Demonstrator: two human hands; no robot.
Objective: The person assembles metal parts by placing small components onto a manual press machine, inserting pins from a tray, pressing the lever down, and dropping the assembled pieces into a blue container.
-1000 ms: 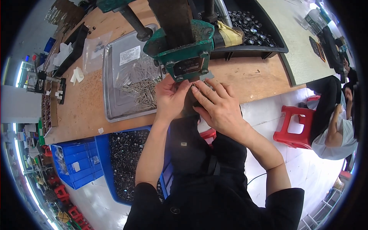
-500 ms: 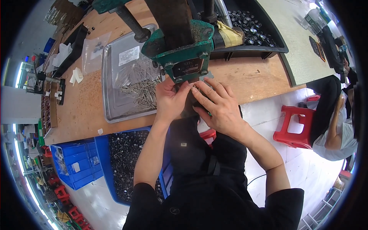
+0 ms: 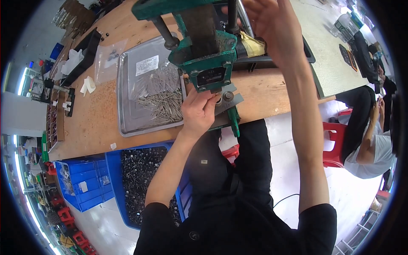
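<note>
In front of me stands a green hand press (image 3: 204, 68) with a dark ram. My left hand (image 3: 199, 111) is pinched at the foot of the press, just under its head; whatever lies between the fingertips is hidden. Beside those fingertips, a metal base plate with a bolt (image 3: 228, 96) shows. My right hand (image 3: 274, 32) is raised at the right of the press, over the black tray (image 3: 309, 53) and close to a metal rod (image 3: 246, 19). It is smeared by motion, so its grip cannot be made out. Left of the press, thin metal pins (image 3: 163, 106) lie in a metal tray (image 3: 127, 114).
Below the wooden table (image 3: 91, 131) sits a blue bin (image 3: 115, 191) of dark-headed pins, with another blue crate (image 3: 83, 191) beside it. A black box (image 3: 87, 59) with white paper stands at the left. On the right, another person sits on a red stool (image 3: 333, 144).
My right hand has left the foot of the press and risen to the upper right. My left hand stays pinched there. The base plate and its bolt now show.
</note>
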